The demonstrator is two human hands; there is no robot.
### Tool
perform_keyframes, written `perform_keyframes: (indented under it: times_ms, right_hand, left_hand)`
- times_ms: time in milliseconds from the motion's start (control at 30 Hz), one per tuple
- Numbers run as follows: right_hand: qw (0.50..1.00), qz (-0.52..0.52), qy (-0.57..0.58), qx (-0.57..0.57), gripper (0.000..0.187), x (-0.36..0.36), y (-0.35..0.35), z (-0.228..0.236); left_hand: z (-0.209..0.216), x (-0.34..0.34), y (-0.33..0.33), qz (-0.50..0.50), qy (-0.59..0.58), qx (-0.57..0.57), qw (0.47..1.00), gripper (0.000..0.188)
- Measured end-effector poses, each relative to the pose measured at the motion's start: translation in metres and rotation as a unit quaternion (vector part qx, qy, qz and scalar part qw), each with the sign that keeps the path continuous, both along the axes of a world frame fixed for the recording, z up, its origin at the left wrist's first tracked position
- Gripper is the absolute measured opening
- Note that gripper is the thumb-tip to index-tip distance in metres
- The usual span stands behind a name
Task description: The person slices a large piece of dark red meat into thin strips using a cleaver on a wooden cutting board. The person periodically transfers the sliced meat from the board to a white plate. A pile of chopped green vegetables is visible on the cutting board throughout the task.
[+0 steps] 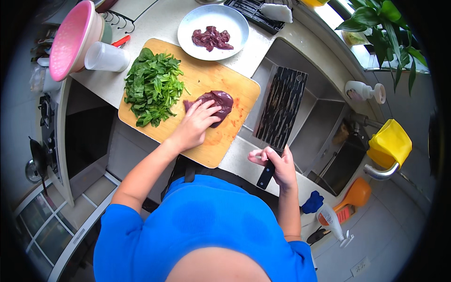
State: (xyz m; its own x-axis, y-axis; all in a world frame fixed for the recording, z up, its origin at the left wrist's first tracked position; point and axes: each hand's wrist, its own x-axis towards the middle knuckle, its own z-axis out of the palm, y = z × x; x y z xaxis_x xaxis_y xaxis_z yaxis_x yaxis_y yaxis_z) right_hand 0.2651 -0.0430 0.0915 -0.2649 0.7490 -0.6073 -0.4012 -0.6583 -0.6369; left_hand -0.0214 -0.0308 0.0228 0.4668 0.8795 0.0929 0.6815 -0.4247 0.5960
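Note:
A dark red slab of raw liver [220,104] lies on the wooden cutting board [202,152]. My left hand [195,126] rests on it, fingers curved over its near left side and holding it against the board. Off the board's right side, my right hand [277,164] grips the black handle of a cleaver [282,105]. The wide dark-patterned blade points away from me over the sink, apart from the liver. A heap of chopped leafy greens [154,87] covers the board's left part. Beyond the board, a white plate [190,23] holds sliced liver [212,38].
The steel sink [315,123] lies to the right, with a faucet draped in a yellow cloth [389,143]. A pink basin [70,40] and a translucent cup [107,57] stand at the left. A black rack [253,13] sits behind the plate. Plant leaves [383,28] hang at the far right.

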Motion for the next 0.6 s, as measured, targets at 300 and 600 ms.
perform_keyframes:
  times_ms: [300, 600]
  right_hand:
    - [0.955, 0.148, -0.231, 0.114, 0.029, 0.002, 0.003, 0.001]
    - [0.806, 0.382, -0.378, 0.248, 0.049, -0.004, 0.0, 0.033]
  left_hand:
    - [-0.002, 0.029, -0.015, 0.105, -0.029, 0.018, 0.994, 0.045]
    - [-0.002, 0.037, -0.025, 0.179, -0.075, 0.101, 0.976, 0.023]
